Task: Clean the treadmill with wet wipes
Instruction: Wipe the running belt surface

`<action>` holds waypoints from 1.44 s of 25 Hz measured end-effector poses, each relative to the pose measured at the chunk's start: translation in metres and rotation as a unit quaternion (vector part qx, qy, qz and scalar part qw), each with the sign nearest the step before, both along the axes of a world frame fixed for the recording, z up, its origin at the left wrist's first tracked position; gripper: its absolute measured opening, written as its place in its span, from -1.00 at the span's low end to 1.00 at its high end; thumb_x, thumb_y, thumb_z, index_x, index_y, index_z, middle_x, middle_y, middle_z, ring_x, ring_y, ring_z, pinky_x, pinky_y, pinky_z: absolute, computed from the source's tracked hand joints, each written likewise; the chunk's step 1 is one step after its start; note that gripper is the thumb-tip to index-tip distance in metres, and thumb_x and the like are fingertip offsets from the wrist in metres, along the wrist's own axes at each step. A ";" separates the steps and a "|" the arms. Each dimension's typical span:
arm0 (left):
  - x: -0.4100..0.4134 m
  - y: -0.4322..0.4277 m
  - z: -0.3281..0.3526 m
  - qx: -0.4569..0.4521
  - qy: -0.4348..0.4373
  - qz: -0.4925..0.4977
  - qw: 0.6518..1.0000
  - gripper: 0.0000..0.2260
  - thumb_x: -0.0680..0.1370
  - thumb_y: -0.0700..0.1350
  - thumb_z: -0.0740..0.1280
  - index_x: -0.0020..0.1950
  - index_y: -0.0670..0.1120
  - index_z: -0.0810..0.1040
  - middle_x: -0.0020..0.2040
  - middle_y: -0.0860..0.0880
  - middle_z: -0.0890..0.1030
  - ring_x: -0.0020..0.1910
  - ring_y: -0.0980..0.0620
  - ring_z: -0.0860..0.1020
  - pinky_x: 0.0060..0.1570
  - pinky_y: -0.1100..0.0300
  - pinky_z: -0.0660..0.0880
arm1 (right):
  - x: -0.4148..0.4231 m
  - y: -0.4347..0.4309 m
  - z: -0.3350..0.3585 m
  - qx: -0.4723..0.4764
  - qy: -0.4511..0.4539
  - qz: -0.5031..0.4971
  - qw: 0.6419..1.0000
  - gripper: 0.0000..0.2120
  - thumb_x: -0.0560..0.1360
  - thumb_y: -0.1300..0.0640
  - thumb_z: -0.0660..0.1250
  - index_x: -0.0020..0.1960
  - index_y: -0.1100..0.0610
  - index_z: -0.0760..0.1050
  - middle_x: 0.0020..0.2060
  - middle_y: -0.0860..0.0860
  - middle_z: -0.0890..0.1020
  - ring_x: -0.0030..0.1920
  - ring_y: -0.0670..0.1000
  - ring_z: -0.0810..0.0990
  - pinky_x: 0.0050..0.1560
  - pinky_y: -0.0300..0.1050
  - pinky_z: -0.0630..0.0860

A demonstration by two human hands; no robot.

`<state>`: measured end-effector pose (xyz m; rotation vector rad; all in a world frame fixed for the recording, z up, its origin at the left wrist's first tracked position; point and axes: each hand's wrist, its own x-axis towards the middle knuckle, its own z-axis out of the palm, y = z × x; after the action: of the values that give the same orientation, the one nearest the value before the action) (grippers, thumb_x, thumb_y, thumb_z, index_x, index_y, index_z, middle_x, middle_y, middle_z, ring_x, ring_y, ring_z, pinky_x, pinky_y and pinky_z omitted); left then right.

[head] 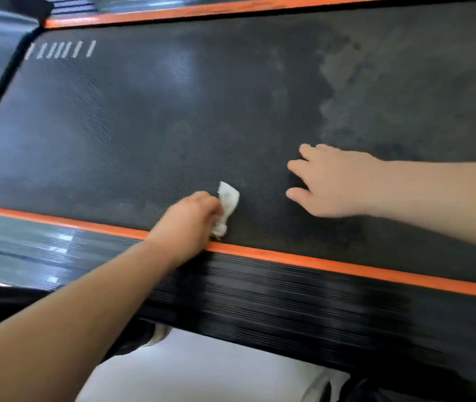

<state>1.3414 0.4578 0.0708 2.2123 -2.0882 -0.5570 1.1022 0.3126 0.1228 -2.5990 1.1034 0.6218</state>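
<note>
Left hand [193, 219] clenches a white wet wipe [226, 208] on the treadmill belt [144, 126]; right hand [329, 181] rests flat, released.

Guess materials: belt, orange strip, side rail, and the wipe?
Belt: likely rubber or PVC, matte black, fine woven-looking texture, dusty grey patch at right. Orange strip: probably painted or plastic trim, smooth. Side rail: ribbed black plastic or rubber, slightly glossy. Wipe in the left hand: thin white nonwoven, crumpled.

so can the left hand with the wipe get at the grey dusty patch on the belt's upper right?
Probably not directly: the right hand and forearm lie flat between the left hand with its wipe and that grey patch.
</note>
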 end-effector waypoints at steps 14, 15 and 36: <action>0.045 0.009 -0.005 -0.056 0.094 0.229 0.967 -0.95 0.59 -0.17 0.33 0.03 -0.05 0.55 -0.11 0.04 0.65 -0.07 -0.01 0.62 0.01 0.24 0.43 | 0.072 0.066 -0.040 -0.014 0.003 -0.094 0.995 -0.39 0.61 -0.37 -0.01 0.62 -0.29 0.00 0.66 0.02 -0.08 0.64 0.21 -0.09 0.23 0.18 0.45; 0.049 0.007 -0.007 -0.058 0.098 0.276 0.954 -0.98 0.59 -0.16 0.32 -0.02 -0.05 0.53 -0.15 0.06 0.64 -0.11 0.02 0.61 -0.01 0.24 0.44 | 0.072 0.068 -0.041 -0.020 0.006 -0.091 0.996 -0.40 0.62 -0.35 -0.02 0.62 -0.29 -0.02 0.66 0.02 -0.08 0.64 0.21 -0.10 0.22 0.17 0.45; -0.079 -0.034 -0.003 0.025 0.066 0.136 0.988 -0.87 0.56 -0.18 0.28 0.07 -0.07 0.58 0.04 -0.07 0.61 0.03 -0.14 0.59 -0.03 0.08 0.50 | 0.045 0.034 -0.033 0.098 -0.070 -0.084 0.989 -0.28 0.60 0.00 0.30 0.63 -0.27 0.00 0.65 -0.18 -0.01 0.63 -0.02 0.07 0.46 0.12 0.37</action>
<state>1.2625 0.4240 0.0677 2.3614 -1.6903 -0.7168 1.1477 0.3470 0.0898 -2.3164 1.1405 0.4749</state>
